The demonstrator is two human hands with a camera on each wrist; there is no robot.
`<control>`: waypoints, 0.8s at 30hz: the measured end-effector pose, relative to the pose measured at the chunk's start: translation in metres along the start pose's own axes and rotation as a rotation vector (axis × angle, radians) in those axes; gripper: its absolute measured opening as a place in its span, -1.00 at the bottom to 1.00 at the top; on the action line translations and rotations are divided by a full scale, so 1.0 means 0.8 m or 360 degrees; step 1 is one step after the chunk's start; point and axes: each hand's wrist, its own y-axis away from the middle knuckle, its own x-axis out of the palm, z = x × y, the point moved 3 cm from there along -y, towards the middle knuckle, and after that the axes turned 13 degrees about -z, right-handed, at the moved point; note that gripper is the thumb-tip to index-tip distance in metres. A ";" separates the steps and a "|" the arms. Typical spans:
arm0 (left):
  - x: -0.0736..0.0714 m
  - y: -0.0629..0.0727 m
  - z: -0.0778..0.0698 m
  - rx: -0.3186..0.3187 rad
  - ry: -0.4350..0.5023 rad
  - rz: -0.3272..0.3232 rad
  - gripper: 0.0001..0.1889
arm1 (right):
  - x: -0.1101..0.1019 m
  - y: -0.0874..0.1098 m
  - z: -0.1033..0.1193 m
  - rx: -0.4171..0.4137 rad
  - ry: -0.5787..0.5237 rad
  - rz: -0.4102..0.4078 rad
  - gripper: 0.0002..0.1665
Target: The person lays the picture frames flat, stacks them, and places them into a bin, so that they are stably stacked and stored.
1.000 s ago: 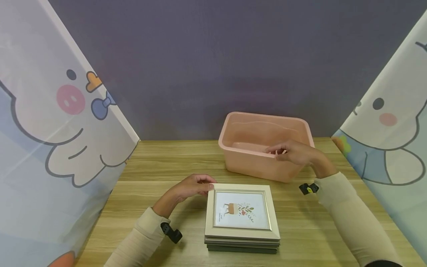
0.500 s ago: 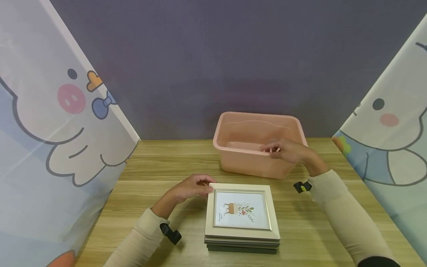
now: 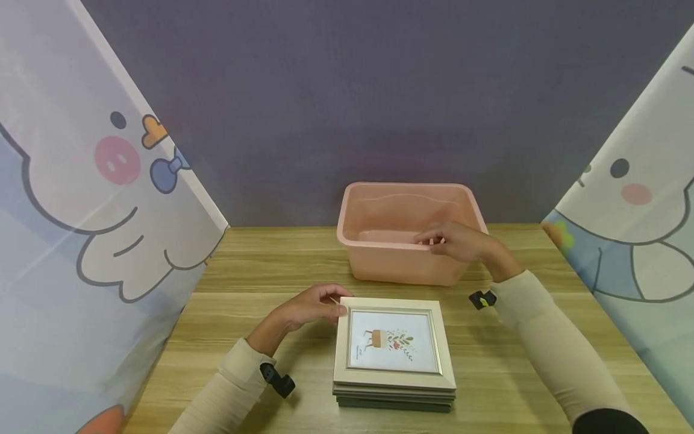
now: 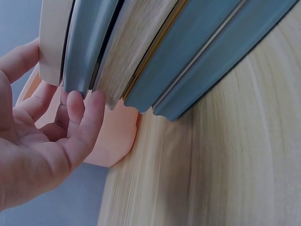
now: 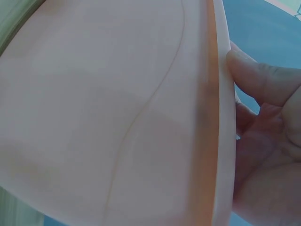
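A stack of several picture frames (image 3: pixel 394 339) lies on the wooden table, a cream frame with a plant print on top. In the left wrist view, frame edges (image 4: pixel 136 52) show cream, blue and wood tones. My left hand (image 3: pixel 311 308) holds the stack's far left corner, its curled fingers (image 4: pixel 96 101) against the edges. Behind the stack stands a pink plastic bin (image 3: pixel 403 263). My right hand (image 3: pixel 461 241) grips the near rim, some fingers inside the bin. The thumb (image 5: pixel 258 77) stays outside the rim in the right wrist view.
The wooden table (image 3: pixel 276 259) extends around the stack and bin. A dark grey wall (image 3: pixel 347 108) rises behind the bin. Cartoon-printed panels (image 3: pixel 108 199) border the table on the left and right. A black wrist camera (image 3: pixel 278 378) is worn on the left wrist.
My right hand and the pink bin have shifted to the left, the bin turning slightly squarer to the wall. My left hand and the picture frames stay in place.
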 end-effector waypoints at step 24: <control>0.001 -0.001 0.004 -0.0057 -0.0015 -0.0042 -0.55 | 0.026 -0.017 0.018 0.0058 0.0006 -0.0171 -0.69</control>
